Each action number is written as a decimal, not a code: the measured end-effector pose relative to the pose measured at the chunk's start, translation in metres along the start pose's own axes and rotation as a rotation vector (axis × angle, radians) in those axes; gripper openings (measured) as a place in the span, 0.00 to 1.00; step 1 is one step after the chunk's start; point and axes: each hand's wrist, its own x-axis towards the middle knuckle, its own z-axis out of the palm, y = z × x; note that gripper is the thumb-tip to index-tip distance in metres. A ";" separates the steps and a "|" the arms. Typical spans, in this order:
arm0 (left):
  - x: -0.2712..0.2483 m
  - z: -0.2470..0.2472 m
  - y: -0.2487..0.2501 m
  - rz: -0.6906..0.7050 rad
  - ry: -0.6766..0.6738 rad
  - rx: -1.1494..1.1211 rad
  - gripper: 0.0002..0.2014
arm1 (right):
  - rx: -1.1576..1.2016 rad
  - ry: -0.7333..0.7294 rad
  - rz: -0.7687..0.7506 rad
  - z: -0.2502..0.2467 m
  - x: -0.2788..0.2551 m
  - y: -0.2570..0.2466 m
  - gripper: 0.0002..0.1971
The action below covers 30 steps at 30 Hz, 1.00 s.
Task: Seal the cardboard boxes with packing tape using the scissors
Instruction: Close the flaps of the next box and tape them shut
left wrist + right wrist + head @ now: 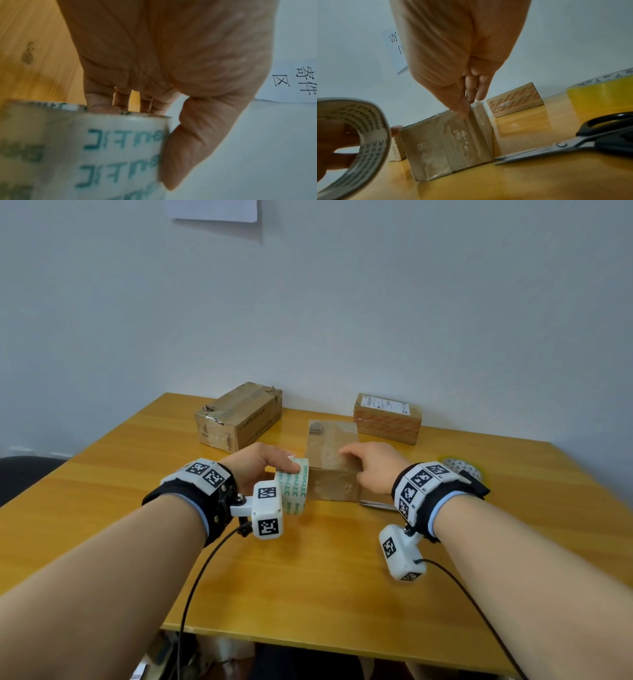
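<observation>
Tape roll (295, 487) gripped in left hand (255, 465) fingers (121, 99), beside box (334, 465).

Plain pale grey-white wall (376, 302) behind – a white paper sheet (214, 210) pinned high, black characters printed on it. Glossy yellow-orange wood-grain table (308, 577) pushed against the wall. Soft, even light – faint reflections on tabletop.

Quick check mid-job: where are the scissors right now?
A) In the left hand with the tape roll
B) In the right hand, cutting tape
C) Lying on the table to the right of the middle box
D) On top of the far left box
C: the scissors lie flat on the table beside the middle box, while the right hand presses on that box and the left hand holds the tape roll.
</observation>
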 end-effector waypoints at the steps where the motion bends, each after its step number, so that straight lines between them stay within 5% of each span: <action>1: 0.001 0.002 0.000 0.014 0.020 0.028 0.08 | -0.035 -0.021 -0.014 0.003 0.000 0.002 0.32; 6: 0.007 0.009 0.000 0.000 0.015 0.139 0.20 | -0.246 -0.131 -0.074 0.007 0.007 0.005 0.34; 16: 0.009 0.010 0.005 -0.001 0.017 0.202 0.17 | -0.279 -0.265 -0.114 0.001 0.004 0.003 0.44; 20: 0.003 0.010 0.015 0.039 0.048 0.165 0.05 | 0.079 -0.101 -0.103 -0.006 0.003 0.000 0.30; 23: -0.001 0.011 0.027 0.099 0.024 0.102 0.14 | 0.440 0.235 -0.075 -0.014 -0.003 -0.007 0.11; 26: 0.003 0.018 0.038 0.155 0.012 0.050 0.32 | 0.777 0.109 -0.015 -0.028 -0.003 -0.019 0.28; 28: 0.003 0.030 0.046 0.198 0.082 -0.046 0.29 | 0.742 0.018 -0.055 -0.033 -0.003 -0.025 0.35; 30: 0.005 0.042 0.054 0.203 0.135 -0.132 0.22 | 0.757 0.001 -0.113 -0.034 -0.003 -0.026 0.30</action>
